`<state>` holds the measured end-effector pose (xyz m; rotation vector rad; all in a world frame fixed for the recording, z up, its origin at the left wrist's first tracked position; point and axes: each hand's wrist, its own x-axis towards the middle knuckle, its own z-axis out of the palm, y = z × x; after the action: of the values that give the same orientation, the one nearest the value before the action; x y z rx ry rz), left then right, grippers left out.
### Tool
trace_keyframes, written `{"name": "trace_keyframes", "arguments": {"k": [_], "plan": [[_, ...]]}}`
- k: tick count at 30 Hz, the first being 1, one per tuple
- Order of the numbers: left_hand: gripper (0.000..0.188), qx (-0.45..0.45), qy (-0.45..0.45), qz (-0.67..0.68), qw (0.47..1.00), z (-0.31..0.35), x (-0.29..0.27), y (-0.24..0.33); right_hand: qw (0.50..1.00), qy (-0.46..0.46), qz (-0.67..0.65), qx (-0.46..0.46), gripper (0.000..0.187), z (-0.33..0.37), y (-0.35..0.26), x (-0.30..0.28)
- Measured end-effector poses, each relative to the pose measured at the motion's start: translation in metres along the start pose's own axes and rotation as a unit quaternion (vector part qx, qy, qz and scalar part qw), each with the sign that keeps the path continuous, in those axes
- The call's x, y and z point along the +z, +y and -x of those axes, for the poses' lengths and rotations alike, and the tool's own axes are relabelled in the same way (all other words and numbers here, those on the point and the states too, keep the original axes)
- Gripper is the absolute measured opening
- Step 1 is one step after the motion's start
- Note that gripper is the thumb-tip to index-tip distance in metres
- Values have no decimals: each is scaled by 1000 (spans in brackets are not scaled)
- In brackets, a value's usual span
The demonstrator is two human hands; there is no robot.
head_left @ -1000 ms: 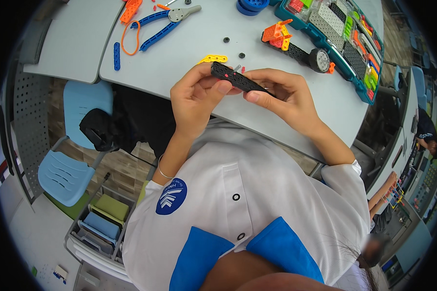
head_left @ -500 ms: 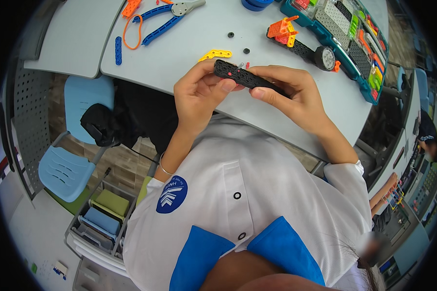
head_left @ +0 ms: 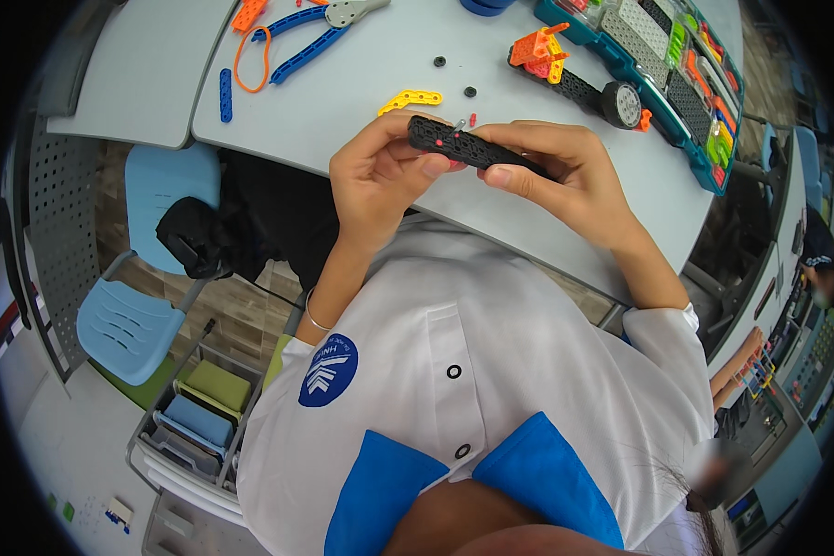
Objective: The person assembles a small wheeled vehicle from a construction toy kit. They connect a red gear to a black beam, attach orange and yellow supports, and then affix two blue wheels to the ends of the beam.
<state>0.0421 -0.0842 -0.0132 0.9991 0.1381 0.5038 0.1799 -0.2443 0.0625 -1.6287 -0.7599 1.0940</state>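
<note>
Between both hands, over the table's near edge, is a black perforated plastic building beam [head_left: 468,145] with small red pins in it and a short grey shaft standing out of its far side. My left hand [head_left: 380,171] pinches the beam's left end, thumb on the near face. My right hand [head_left: 556,176] grips its right end, covering part of it. Just beyond the beam lie a small red pin [head_left: 473,120] and a yellow angled beam [head_left: 410,100]. Two small black round pieces [head_left: 470,92] rest farther back.
A wheeled assembly [head_left: 579,88] of black, orange and yellow parts stands at the right, beside a teal parts case [head_left: 658,102]. Blue-handled pliers [head_left: 313,46], an orange band [head_left: 251,59] and a blue beam [head_left: 225,95] lie at the left. Light blue chairs [head_left: 130,320] stand left of me.
Both hands keep their hold on the black beam, which has barely moved. The whole view has shifted slightly.
</note>
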Motion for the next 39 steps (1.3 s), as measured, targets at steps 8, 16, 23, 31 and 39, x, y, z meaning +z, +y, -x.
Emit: {"name": "trace_keyframes", "arguments": {"k": [8,16,23,31,39], "plan": [[26,29,-5,5,1000,-2,-1,-4,990,62,60,-112,32,1,7,7],[27,37,-9,-24,999,0,-3,-2,999,4,35,-15,34,2,-3,2],[24,55,-22,-38,998,-3,1,1,997,-13,-76,1,35,-1,0,1],[26,77,-63,-72,992,-3,-11,-5,983,11,143,-111,34,4,-4,1],[41,59,-61,-81,993,-5,0,0,964,59,196,-168,33,6,-8,4]]}}
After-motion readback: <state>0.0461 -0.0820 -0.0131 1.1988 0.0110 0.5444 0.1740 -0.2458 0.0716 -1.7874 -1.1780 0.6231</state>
